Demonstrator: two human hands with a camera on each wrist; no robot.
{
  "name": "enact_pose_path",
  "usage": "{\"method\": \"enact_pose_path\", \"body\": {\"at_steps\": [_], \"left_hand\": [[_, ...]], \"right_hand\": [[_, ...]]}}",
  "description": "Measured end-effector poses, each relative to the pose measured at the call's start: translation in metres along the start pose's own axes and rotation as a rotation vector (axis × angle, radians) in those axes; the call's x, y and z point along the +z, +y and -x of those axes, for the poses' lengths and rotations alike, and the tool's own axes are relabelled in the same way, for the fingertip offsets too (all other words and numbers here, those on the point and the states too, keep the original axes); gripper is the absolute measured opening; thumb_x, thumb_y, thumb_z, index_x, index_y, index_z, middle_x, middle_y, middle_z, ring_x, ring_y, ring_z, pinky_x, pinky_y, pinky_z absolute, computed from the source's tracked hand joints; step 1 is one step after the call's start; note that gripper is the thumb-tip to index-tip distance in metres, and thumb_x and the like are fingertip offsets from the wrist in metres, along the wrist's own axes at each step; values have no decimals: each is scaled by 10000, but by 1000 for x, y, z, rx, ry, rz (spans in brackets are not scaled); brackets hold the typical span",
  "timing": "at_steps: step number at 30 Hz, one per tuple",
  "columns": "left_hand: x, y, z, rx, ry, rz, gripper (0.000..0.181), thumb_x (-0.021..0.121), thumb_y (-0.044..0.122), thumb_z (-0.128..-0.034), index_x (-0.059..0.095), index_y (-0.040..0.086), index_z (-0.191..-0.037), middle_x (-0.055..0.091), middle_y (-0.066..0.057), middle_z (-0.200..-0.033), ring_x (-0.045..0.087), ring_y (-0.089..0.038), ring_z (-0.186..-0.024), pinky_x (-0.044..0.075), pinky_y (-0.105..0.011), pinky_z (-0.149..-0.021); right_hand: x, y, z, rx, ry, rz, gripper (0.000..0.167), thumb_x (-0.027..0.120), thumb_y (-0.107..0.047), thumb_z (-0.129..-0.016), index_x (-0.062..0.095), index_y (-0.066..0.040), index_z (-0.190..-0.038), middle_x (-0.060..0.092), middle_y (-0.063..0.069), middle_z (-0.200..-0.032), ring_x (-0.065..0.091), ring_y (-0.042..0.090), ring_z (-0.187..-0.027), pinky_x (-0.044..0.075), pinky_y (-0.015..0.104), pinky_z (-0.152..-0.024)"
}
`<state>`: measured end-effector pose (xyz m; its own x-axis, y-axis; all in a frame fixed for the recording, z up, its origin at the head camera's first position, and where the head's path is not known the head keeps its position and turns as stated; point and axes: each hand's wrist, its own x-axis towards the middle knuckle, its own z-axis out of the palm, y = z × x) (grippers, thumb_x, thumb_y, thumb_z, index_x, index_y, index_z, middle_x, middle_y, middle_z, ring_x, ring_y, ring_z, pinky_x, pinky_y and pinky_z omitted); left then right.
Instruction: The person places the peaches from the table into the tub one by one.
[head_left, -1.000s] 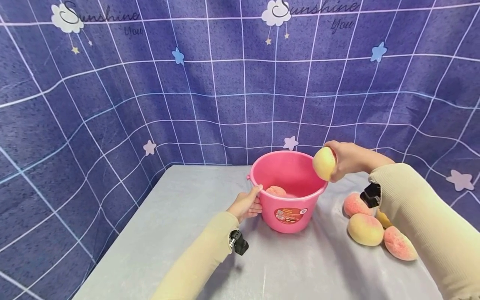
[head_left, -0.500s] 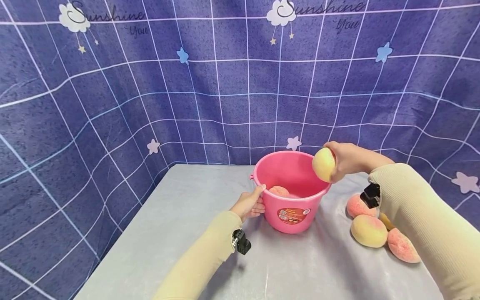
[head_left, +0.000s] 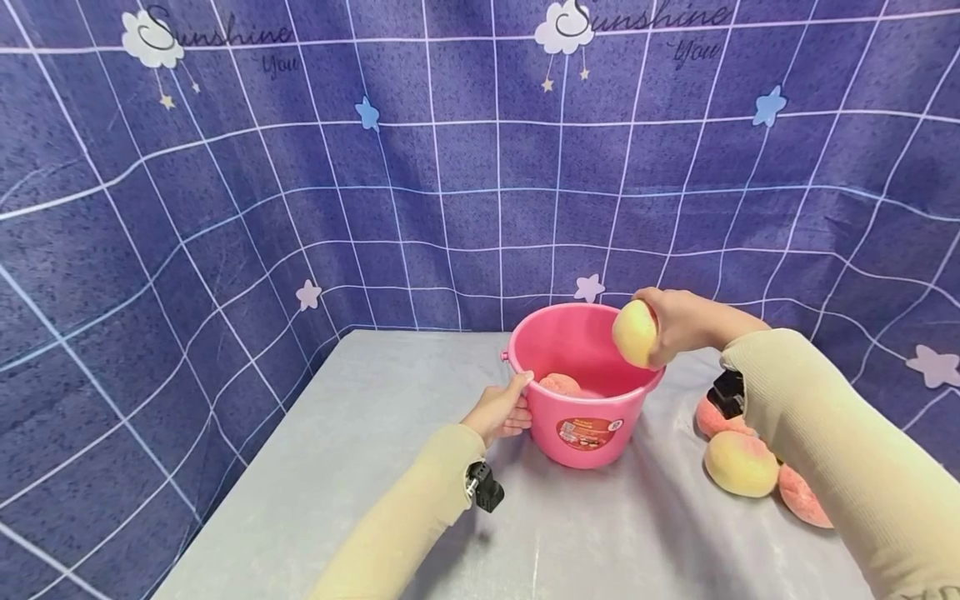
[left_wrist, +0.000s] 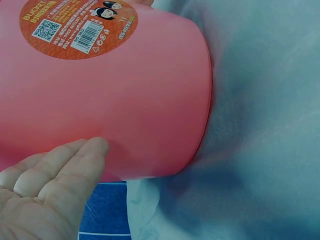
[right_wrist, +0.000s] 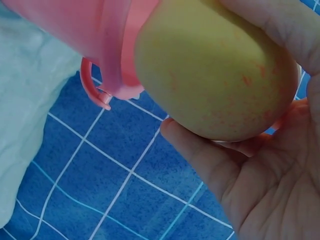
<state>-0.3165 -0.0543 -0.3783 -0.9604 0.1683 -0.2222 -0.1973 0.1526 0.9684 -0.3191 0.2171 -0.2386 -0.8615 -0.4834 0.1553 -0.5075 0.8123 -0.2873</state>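
The pink, round-mouthed plastic bucket [head_left: 543,427] was found upright on the pale grey table surface [head_left: 352,475], its open mouth facing up and an oval red-orange printed label [head_left: 588,434] on its near wall. In the left wrist view the label bore a QR code, a barcode and the word "BUCKET".

The left hand [head_left: 501,408] gripped the bucket at its left side: the thumb lay at the rim and the fingers rested against the outer wall below it.

The right hand [head_left: 677,323] grasped a smooth, rounded yellow fruit [head_left: 635,334] with faint red flecks, thumb and fingers curled round it. This fruit was above the table, at the right part of the bucket's mouth; whether it touched the rim could not be determined.

One rounded, pink, rough-skinned fruit [head_left: 561,384] lay inside the bucket, towards the left wall.

To the right of the bucket, on the table, lay a close group: a pinkish-red rounded fruit [head_left: 718,419], a yellow fruit with a pink blush [head_left: 741,464] and an elongated pink fruit [head_left: 801,498], the first and last partly covered by the cream ribbed right sleeve [head_left: 832,425].

A blue-violet curtain with a white grid pattern [head_left: 457,217] hung behind the table.
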Motion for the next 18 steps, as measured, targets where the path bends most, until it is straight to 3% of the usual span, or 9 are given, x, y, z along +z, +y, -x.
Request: {"method": "enact_pose_path", "body": {"at_steps": [11,18], "left_hand": [[1,-2,-1,-4,1,-17,721,519,496,-889,543,-185,-1122,659,-300,-1005,674,-351,-929,491,-476,-903],[0,-3,-3,-3,10,-8,706,518,498,-890,541,-173,-1106,661,-294,-992,676,-343,-907,493,-477,-899]], "right_hand": [[7,-3,-4,42,-34,-22,823,836,-99,-485,470,84,-1199,613,175,-924,588,314,-805,517,481,-734],[11,-10,-15,10,-77,-34,793,815,-87,-499,471,88,-1192,602,150,-930,574,293,-811,522,455,-732]]}}
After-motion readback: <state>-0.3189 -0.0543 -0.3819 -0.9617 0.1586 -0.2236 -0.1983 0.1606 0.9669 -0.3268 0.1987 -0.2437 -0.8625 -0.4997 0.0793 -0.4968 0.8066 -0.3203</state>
